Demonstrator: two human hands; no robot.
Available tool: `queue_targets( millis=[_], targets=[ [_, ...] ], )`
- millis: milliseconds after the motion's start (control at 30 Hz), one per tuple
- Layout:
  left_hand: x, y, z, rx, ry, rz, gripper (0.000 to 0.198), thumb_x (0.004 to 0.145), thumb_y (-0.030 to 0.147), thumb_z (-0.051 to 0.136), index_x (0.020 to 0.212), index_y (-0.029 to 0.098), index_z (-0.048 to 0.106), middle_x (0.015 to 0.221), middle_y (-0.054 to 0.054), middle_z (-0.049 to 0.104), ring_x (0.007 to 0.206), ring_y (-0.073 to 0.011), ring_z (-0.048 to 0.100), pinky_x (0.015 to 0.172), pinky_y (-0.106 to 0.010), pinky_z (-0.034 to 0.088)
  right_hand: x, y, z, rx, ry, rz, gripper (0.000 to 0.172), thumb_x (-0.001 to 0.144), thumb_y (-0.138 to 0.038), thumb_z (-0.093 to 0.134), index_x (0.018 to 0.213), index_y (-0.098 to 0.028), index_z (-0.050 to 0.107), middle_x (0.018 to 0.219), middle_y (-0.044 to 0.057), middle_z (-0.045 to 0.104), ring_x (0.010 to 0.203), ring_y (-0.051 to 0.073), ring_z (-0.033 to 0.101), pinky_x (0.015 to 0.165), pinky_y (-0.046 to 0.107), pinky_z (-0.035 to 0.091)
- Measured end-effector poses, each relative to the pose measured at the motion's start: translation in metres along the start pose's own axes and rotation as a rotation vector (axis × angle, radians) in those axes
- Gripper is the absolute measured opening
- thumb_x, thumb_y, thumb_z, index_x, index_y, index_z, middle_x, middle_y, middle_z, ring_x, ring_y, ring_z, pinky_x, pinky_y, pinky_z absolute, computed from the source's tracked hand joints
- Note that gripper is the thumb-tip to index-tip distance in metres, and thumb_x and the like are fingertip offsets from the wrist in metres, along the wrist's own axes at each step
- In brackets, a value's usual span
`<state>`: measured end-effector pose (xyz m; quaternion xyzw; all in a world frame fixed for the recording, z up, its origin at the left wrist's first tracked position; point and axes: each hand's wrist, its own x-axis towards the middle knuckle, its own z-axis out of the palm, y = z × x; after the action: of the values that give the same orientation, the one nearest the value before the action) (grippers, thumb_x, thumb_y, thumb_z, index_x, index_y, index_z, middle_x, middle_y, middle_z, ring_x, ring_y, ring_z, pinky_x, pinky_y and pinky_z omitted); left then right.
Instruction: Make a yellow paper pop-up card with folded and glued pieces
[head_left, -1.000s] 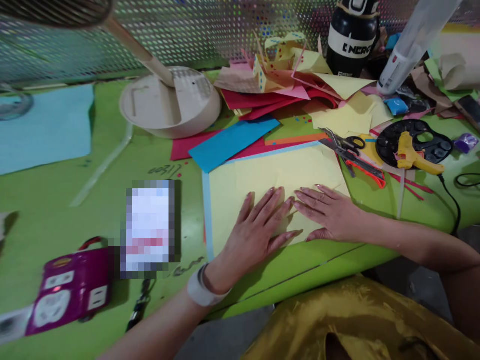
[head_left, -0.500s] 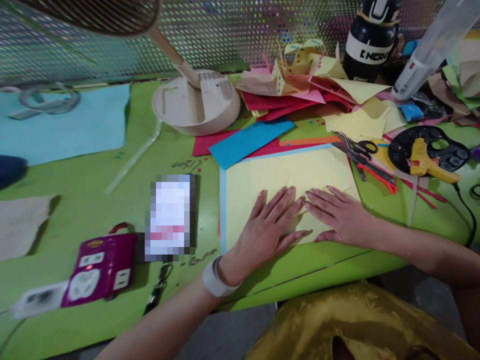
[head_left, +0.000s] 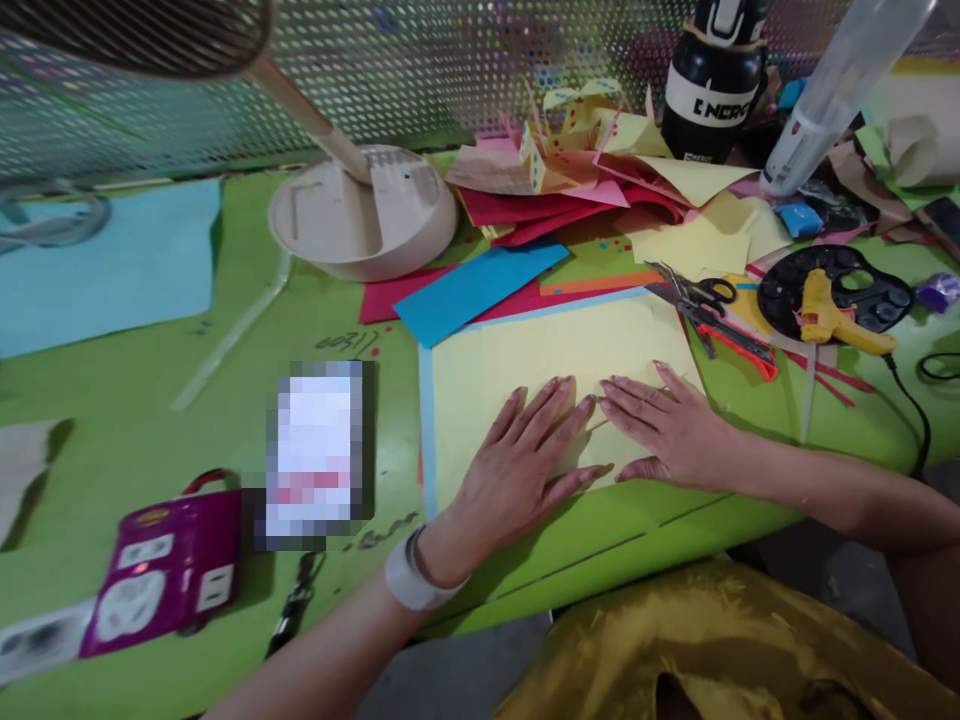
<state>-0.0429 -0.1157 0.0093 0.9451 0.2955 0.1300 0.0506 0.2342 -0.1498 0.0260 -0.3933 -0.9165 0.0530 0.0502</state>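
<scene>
Head view, clock set on the hands, 12 at far edge. Left hand (head_left: 521, 460) palm down, fingers flat and slightly parted, thumb out; grip open, nothing clasped. Right hand (head_left: 667, 435) likewise flat, grip open and unfilled; fingertips of both nearly meeting. Both rest on the yellow sheet (head_left: 480, 370), near the tabletop (head_left: 244, 265) edge at 6. Light blue sheet (head_left: 427, 400) under the yellow, showing along its left and far margins. At 11, blue strip (head_left: 480, 292) overlapping the sheets' corner. At 1, scissors (head_left: 720, 291) and orange-handled cutter (head_left: 739, 345) by the far right corner. At 2, yellow glue gun (head_left: 825, 318) on black palette (head_left: 776, 300). At 9, pixelated phone (head_left: 315, 450); beyond it, purple socket box (head_left: 176, 550). At 10, round lamp base (head_left: 420, 235). At 12, heaped paper scraps (head_left: 555, 205).
</scene>
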Motion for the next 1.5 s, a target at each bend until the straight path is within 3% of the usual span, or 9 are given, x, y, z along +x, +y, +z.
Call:
queue_targets(
  millis=[900, 1500],
  targets=[
    [0.0009, -0.0014, 0.0012, -0.003, 0.024, -0.001, 0.078, 0.109, 0.058, 0.043, 0.175, 0.027, 0.013, 0.174, -0.014, 0.038, 0.162, -0.0307, 0.036, 0.133, -0.053, 0.027, 0.0033, -0.004, -0.0016, 0.044, -0.074, 0.065, 0.087, 0.106, -0.074, 0.028, 0.168, -0.014, 0.035, 0.172, 0.016, 0.039, 0.163, 0.031, 0.034, 0.132, 0.067, 0.02],
    [0.0006, -0.0019, 0.0034, -0.014, -0.008, -0.009, 0.08, 0.109, 0.06, 0.043, 0.175, 0.027, 0.011, 0.177, -0.013, 0.032, 0.165, -0.0292, 0.028, 0.136, -0.051, 0.02, 0.0002, -0.003, 0.0005, -0.018, -0.047, 0.057, 0.087, 0.106, -0.074, 0.027, 0.168, -0.013, 0.036, 0.172, 0.021, 0.037, 0.161, 0.033, 0.038, 0.13, 0.07, 0.023]
  ],
)
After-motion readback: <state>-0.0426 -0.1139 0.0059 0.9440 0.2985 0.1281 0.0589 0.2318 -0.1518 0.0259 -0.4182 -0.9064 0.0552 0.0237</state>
